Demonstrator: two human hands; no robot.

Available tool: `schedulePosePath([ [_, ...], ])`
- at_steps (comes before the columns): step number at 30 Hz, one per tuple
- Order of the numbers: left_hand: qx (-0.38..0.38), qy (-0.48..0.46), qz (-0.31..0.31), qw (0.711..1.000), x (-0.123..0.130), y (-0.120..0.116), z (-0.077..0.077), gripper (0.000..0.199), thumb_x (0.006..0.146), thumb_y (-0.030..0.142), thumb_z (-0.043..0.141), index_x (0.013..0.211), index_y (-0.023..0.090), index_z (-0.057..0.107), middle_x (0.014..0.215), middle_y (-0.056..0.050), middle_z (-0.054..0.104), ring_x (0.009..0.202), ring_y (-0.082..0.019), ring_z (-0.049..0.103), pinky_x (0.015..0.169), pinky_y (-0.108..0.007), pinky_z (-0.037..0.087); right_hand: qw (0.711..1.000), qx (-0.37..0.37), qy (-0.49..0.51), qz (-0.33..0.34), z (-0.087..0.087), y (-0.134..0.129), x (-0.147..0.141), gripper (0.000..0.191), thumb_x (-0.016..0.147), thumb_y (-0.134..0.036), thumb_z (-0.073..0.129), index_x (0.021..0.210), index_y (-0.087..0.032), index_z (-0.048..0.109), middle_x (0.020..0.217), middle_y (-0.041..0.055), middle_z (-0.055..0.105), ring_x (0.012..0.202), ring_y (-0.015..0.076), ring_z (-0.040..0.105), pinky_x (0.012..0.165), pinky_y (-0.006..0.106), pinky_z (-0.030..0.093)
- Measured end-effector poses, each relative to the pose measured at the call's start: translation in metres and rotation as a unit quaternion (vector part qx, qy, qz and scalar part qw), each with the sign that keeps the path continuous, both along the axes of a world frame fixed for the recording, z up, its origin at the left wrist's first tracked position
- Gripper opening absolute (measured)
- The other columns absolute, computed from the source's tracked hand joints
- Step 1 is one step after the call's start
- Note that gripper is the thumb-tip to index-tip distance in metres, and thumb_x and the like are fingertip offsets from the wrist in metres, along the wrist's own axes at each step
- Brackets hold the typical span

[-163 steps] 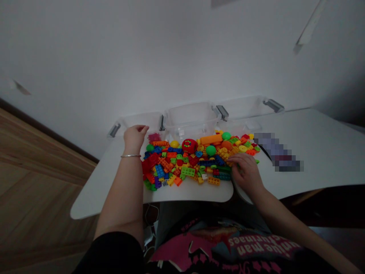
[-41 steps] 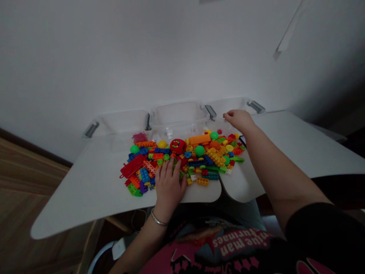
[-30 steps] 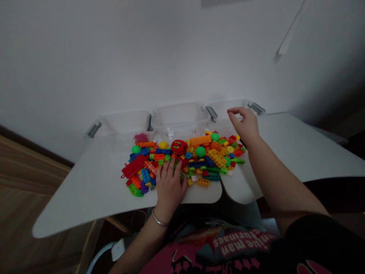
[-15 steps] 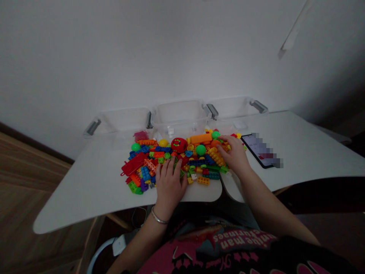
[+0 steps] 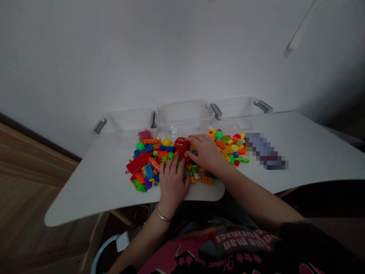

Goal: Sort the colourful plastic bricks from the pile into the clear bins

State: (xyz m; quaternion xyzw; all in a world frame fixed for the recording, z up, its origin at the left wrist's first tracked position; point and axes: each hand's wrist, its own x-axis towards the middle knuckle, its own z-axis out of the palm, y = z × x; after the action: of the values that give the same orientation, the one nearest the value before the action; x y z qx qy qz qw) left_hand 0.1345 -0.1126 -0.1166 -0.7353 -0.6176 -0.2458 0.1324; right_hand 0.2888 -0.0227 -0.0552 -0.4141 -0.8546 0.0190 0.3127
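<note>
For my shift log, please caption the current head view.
Both hands over a pile of colorful toy bricks, three clear bins behind.

Toy blocks and balls lie heaped across a table, directly before three bins lined side by side along a wall. A phone rests on the table, just right of the heap.
</note>
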Motion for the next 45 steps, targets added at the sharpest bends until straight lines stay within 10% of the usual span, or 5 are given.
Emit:
schedulePosePath([
  [15,-0.006,-0.01,0.0,1.0,0.0,-0.001,0.001,0.044,0.089,0.031,0.054,0.13,0.016,0.06,0.137,-0.013,0.059,0.129,-0.032,0.05,0.114,-0.053,0.029,0.993,-0.001,-0.085,-0.076,-0.01,0.016,-0.03,0.051,0.077,-0.039,0.07,0.121,-0.015,0.06,0.116,0.0149,0.067,0.111,0.0324,0.054,0.101,0.047,0.035],
  [30,-0.009,0.007,-0.012,1.0,-0.001,0.001,0.001,0.049,0.088,0.03,0.054,0.135,0.016,0.057,0.142,-0.015,0.055,0.131,-0.033,0.049,0.114,-0.057,0.029,0.998,0.003,0.05,-0.032,-0.008,0.016,-0.02,0.051,0.073,-0.035,0.07,0.12,-0.021,0.059,0.118,0.0104,0.065,0.114,0.0297,0.055,0.111,0.05,0.03],
  [38,-0.011,0.003,-0.01,1.0,-0.001,0.001,0.002,0.047,0.09,0.032,0.053,0.135,0.018,0.058,0.141,-0.013,0.056,0.132,-0.033,0.049,0.115,-0.057,0.028,0.956,-0.058,0.288,0.012,0.018,0.024,0.026,0.055,0.083,-0.042,0.059,0.132,-0.024,0.045,0.133,0.0117,0.056,0.113,0.0246,0.06,0.091,0.041,0.055],
  [45,-0.007,-0.005,-0.011,1.0,-0.001,0.0,0.001,0.046,0.09,0.033,0.053,0.134,0.018,0.059,0.14,-0.012,0.057,0.131,-0.033,0.05,0.115,-0.057,0.027,0.956,0.006,0.24,-0.171,0.053,0.074,0.098,0.055,0.089,-0.041,0.051,0.141,-0.028,0.038,0.136,0.0139,0.054,0.115,0.0287,0.059,0.085,0.045,0.054],
])
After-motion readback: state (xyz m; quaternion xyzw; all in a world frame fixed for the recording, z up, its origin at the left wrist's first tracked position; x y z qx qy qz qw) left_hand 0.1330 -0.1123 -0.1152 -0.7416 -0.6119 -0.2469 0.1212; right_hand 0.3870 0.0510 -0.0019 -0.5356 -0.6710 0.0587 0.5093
